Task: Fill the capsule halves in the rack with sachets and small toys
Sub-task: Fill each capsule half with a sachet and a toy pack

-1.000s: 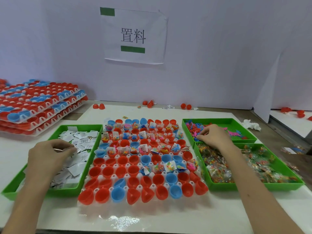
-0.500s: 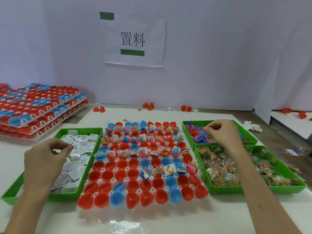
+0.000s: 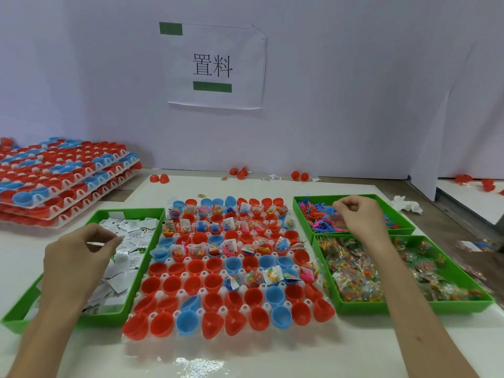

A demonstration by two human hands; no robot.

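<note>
Working at a white surface (image 3: 272, 356), we hold both hands over green trays flanking the rack (image 3: 223, 290) of red and blue capsule halves (image 3: 171, 285). Our left hand (image 3: 79, 257), above the left tray (image 3: 128, 212) of white sachets (image 3: 133, 236), curls its fingers against the thumb, pinching a thin pale sachet (image 3: 94, 243) seen edge-on. Our right hand (image 3: 360, 216) hangs over the far right tray (image 3: 313, 197) of small toys (image 3: 319, 216), fingers bunched to the thumb; whether they grip a toy we cannot tell. Filled halves sit in the rack's far rows. A nearer tray (image 3: 409, 306) holds bead packets (image 3: 354, 279). Stacked racks (image 3: 54, 181) lie far left; a paper sign (image 3: 215, 66) hangs on the wall.
</note>
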